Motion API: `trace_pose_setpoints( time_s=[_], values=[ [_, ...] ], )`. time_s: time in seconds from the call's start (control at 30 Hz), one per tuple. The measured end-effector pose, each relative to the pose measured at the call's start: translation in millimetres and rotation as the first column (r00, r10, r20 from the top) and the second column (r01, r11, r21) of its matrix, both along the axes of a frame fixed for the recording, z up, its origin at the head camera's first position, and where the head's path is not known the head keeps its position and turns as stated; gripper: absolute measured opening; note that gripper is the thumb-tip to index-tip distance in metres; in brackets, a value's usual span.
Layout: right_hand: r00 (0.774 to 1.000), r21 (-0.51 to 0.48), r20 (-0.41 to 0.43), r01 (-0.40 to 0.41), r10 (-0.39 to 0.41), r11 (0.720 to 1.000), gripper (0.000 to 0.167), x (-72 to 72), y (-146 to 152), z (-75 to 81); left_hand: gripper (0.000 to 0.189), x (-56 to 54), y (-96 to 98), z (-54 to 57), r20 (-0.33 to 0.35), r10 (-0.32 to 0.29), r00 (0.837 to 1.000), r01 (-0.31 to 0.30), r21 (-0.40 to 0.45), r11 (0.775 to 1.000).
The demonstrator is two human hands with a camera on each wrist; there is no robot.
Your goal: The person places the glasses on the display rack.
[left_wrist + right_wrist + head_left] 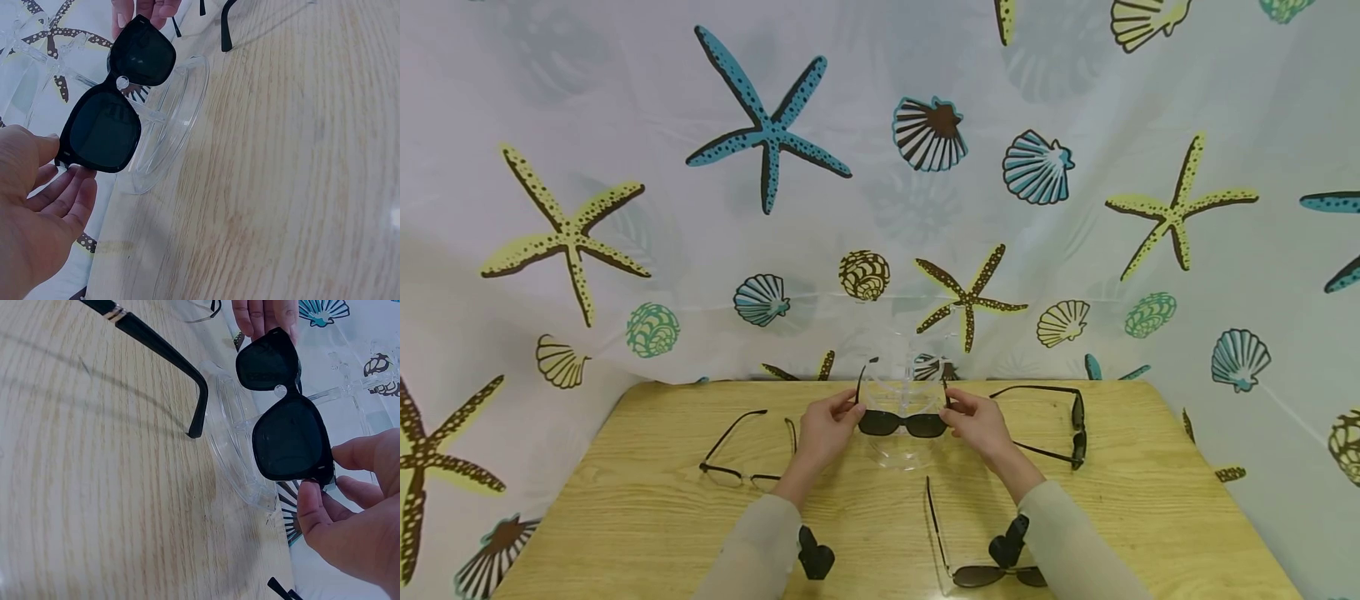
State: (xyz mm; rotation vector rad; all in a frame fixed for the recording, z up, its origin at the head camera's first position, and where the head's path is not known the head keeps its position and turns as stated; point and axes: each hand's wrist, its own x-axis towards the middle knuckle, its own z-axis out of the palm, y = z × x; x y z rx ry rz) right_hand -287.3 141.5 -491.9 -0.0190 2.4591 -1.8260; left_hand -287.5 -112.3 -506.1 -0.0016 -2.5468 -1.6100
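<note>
"How are you holding those?"

"My left hand [827, 429] and right hand [979, 423] each pinch one hinge end of the black sunglasses [925, 426], thumb against fingers. I'd say the matched grip keeps the frame level and my fingers off most of the lens area."

"Where exactly are they?"

"Above the far middle of the bench [647, 500], at the near face of a clear stand [228, 456]. The temples are open and point to the far side, probably so they pass either side of it. Its round nub shows at the bridge; whether it bears any weight, I cannot tell."

"And the others?"

"Clear-lensed glasses [743, 477] on the left, dark glasses [1078, 425] on the right, metal-rimmed sunglasses [981, 575] at the near side. Lying apart, they likely leave my wrists room."

"What do yours look like?"

"Thick, glossy frame, rounded-square lenses, very dark, and a tiny pale mark at each upper outer corner."
</note>
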Motion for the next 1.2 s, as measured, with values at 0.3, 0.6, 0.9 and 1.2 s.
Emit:
trace_pose_setpoints(
  time_s=[0.3, 0.6, 0.9, 1.2],
  values=[
    [1.000, 0.043, 0.001, 0.024, -0.024, 0.999, 0.050, 1.3, 3, 2.6, 0.047, 1.0, 1.6, 1.6, 0.010, -0.006, 1.000, 0.007, -0.015, 1.000],
    [0.998, 0.159, -0.039, 0.058, -0.052, 0.986, 0.051, 12.2, 22, 8.9, 0.050, 12.8, -1.2, 8.3, -0.007, -0.016, 1.000, 0.015, -0.031, 0.999],
    [0.997, 0.130, -0.072, 0.046, -0.037, 0.990, 0.042, 36.9, 57, 23.0, 0.042, 42.9, 2.4, 17.6, -0.065, -0.044, 0.997, 0.043, -0.010, 0.999],
    [0.996, 0.153, -0.086, 0.042, -0.030, 0.987, 0.037, 71.2, 86, 29.9, 0.041, 88.3, 22.8, 18.0, 0.024, -0.187, 0.982, 0.184, 0.077, 0.980]
  ],
)
